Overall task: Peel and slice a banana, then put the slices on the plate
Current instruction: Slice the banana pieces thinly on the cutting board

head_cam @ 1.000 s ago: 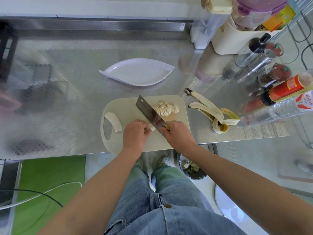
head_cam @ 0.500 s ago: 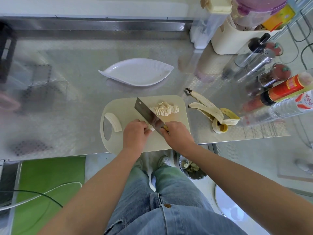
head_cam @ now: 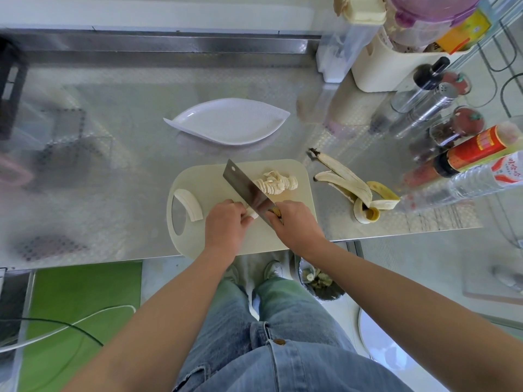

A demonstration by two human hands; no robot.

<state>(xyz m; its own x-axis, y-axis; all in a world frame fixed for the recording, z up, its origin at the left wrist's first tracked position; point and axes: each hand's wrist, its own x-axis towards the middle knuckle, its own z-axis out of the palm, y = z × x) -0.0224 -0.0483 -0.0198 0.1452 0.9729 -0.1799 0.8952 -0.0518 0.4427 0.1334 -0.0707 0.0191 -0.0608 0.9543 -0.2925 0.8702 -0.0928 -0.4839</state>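
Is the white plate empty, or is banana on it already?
Empty. The plate shows only bare white surface; the slices lie piled on the cutting board.

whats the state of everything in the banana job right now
plate, empty
cleaver, gripped by right hand, edge at the banana piece
banana piece, held by left hand, mostly hidden
slices, piled on the cutting board
banana half, uncut, on the board
peel, off, lying on the counter
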